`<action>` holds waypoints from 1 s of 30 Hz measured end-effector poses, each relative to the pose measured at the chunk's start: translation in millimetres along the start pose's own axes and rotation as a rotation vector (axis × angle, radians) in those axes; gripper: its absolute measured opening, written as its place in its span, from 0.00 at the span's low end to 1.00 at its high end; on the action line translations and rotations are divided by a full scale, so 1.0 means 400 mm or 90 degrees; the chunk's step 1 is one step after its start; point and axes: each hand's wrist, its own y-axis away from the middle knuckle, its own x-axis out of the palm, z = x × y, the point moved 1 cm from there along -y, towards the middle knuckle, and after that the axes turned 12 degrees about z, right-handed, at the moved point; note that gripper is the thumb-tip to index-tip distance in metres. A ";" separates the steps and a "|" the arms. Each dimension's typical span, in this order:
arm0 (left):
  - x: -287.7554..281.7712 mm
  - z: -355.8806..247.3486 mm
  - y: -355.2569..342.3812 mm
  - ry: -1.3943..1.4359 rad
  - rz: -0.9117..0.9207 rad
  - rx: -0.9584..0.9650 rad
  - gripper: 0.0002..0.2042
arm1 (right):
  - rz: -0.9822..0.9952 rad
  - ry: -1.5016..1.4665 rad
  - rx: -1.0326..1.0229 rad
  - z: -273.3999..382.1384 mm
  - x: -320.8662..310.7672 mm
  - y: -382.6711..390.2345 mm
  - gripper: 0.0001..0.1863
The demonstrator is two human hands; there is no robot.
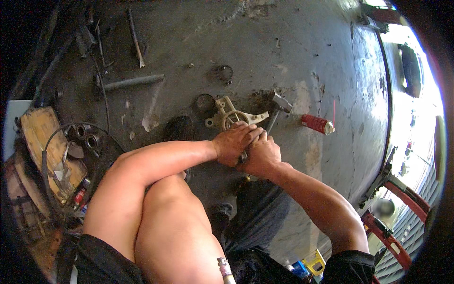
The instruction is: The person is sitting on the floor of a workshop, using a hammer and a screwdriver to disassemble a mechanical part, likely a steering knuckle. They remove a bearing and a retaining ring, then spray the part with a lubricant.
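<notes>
My left hand (232,143) and my right hand (263,152) are pressed together, fingers closed, over the near side of a pale cast-metal part (230,108). This part has a round bore and several arms, like a steering knuckle, and it lies on the floor. A dark end of something pokes out beneath my hands; the rest of what they grip is hidden. Just beyond my right knuckles is a hammer (282,102), its handle running down toward that hand. Whether my fingers touch the handle, I cannot tell. A dark ring (205,102) lies against the casting's left side.
Right of the hammer lies a red spray can (316,124) with a thin red straw. Another ring (224,73) is farther off. A grey pipe (135,82) and metal bars lie far left. Nearer left are a wooden board (43,137) and metal sleeves (92,140). A cigarette (226,270) shows lowest.
</notes>
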 end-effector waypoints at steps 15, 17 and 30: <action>0.041 0.012 -0.001 -0.111 -0.048 -0.007 0.35 | -0.042 -0.002 0.016 0.009 0.027 -0.002 0.54; 0.047 0.011 -0.009 -0.134 -0.032 -0.022 0.33 | -0.052 -0.012 0.002 -0.001 0.032 0.000 0.53; 0.067 0.027 -0.024 -0.126 -0.090 -0.010 0.30 | -0.050 0.005 -0.019 -0.021 0.028 0.006 0.42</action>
